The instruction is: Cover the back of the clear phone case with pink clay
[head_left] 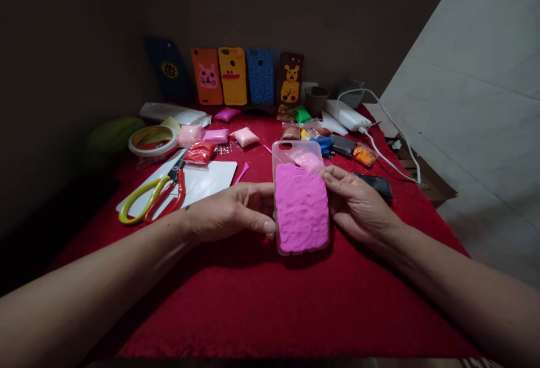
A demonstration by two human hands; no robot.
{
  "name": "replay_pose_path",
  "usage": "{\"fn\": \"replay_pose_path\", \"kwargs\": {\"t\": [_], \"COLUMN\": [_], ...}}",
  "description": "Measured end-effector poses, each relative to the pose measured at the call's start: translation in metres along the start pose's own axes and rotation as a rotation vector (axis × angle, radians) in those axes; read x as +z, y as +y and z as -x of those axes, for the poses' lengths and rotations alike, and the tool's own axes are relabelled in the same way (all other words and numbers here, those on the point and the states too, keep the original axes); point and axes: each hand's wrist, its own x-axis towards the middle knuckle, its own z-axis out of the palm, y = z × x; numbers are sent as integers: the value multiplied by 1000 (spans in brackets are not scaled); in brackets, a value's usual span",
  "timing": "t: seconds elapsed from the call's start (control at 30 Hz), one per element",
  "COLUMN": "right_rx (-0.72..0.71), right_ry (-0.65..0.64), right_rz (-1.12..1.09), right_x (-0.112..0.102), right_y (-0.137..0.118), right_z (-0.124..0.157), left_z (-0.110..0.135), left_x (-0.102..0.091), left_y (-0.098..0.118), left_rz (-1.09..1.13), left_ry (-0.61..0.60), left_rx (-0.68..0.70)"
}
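Observation:
A clear phone case point(282, 153) lies in the middle of the red cloth point(261, 300), its lower part covered with a bumpy layer of bright pink clay point(301, 207); a paler pink lump point(307, 161) sits near its top. My left hand point(230, 210) grips the case's left edge, thumb on the rim. My right hand point(356, 205) holds the right edge, fingertips touching the clay's upper corner.
Yellow-and-red scissors point(154, 196) lie on a white board point(206, 179) at the left, beside a tape roll point(153, 140). Several clay packets point(244, 136) lie behind. Decorated phone cases point(233, 75) lean on the back wall. A white charger and cable point(350, 117) are at the right.

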Motion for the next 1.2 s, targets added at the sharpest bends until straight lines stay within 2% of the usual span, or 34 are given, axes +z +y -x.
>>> {"fn": "replay_pose_path", "kwargs": {"t": [0.13, 0.3, 0.5, 0.87, 1.2], "right_rx": [-13, -11, 94, 140, 154], "right_ry": [0, -30, -231, -123, -105], "right_rz": [9, 28, 122, 258, 254], "right_x": [0, 1, 1, 5, 6], "right_y": [-1, -2, 1, 2, 2], "right_z": [-1, 1, 7, 12, 12], "left_z": [-2, -3, -4, -5, -7], "left_x": [-2, -4, -4, 0, 0], "left_y": [0, -2, -3, 0, -2], "left_rz": [-41, -32, -41, -93, -79], "left_ry": [35, 82, 123, 117, 114], "left_rx": [-61, -56, -16, -37, -32]}}
